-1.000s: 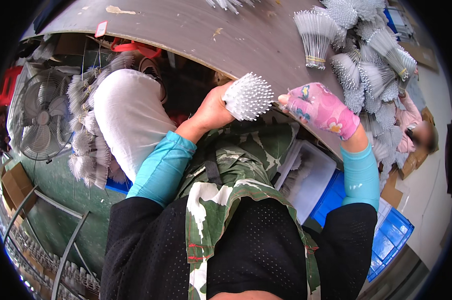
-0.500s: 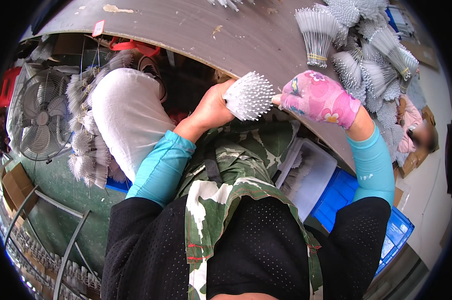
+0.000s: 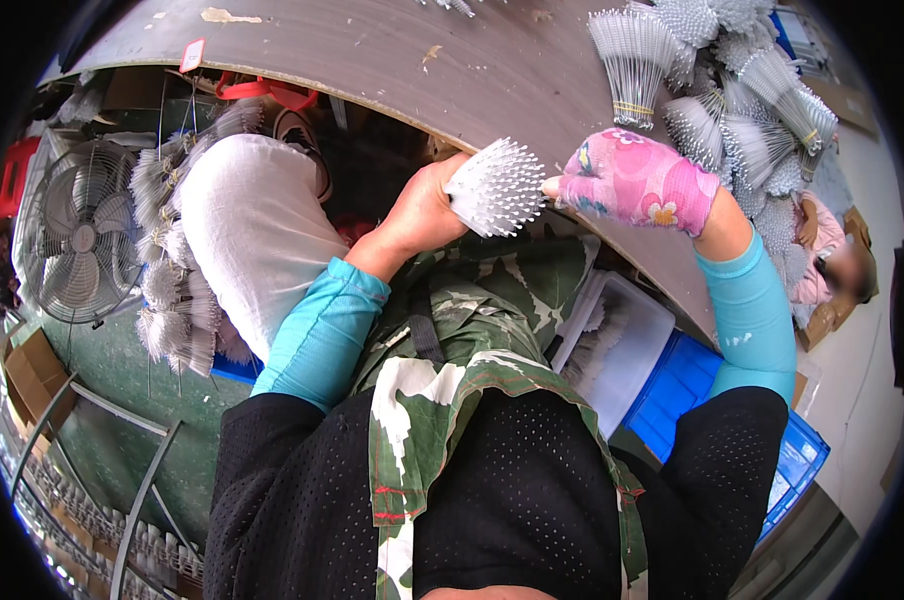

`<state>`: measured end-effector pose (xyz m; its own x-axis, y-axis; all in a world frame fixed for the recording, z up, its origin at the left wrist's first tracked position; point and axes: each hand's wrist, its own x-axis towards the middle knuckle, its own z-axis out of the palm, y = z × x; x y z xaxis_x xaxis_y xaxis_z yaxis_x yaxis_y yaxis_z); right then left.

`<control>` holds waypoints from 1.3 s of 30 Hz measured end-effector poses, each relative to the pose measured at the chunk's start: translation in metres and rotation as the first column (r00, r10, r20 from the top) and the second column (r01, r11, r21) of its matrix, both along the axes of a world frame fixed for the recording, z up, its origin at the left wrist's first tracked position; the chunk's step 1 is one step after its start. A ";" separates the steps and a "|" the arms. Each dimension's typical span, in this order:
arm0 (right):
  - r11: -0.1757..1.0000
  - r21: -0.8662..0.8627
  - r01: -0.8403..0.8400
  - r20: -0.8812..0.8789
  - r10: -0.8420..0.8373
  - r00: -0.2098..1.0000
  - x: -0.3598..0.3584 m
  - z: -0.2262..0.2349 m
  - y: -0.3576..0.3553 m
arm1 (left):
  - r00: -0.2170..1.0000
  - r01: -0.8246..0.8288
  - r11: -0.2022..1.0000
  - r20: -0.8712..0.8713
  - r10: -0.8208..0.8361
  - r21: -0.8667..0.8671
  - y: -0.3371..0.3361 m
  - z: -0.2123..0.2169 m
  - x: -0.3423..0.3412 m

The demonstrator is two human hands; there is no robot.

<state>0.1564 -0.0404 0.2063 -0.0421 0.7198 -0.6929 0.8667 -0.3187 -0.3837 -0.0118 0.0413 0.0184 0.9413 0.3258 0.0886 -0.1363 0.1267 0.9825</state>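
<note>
— What's in your left hand?

— My bare fingers are closed round a white spiky bundle, just above the middle of the frame, at the table edge.

— And your right hand?

— It wears a pink flowered glove; its curled fingertips touch the bundle's right side, gripping nothing else. More white bundles lie piled at the upper right.

Only 1 view: a fisheye camera on the head, looking steeply down, close over the hands. The surface curves across the top, the person's chest below.
</note>
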 end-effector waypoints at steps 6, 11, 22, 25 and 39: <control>0.960 0.201 -0.198 0.188 0.160 0.969 -0.001 -0.004 -0.005 | 0.999 0.001 1.000 -0.033 -0.001 0.003 0.000 -0.003 0.000; 0.977 0.125 -0.171 0.229 0.139 0.963 -0.005 -0.002 -0.002 | 1.000 -0.009 1.000 -0.029 0.010 0.009 -0.001 -0.006 -0.002; 0.997 0.061 -0.046 0.178 0.034 0.983 -0.008 0.009 0.001 | 0.999 -0.032 0.999 -0.025 0.032 0.014 -0.003 -0.009 0.001; 0.987 -0.095 0.129 0.080 -0.122 0.989 -0.008 0.009 0.000 | 1.000 -0.020 0.999 -0.022 0.020 -0.029 -0.003 -0.006 0.001; 0.768 -0.340 0.543 -0.006 -0.579 0.815 -0.007 0.000 -0.009 | 0.996 -0.085 0.992 -0.024 0.088 0.091 -0.003 -0.010 -0.001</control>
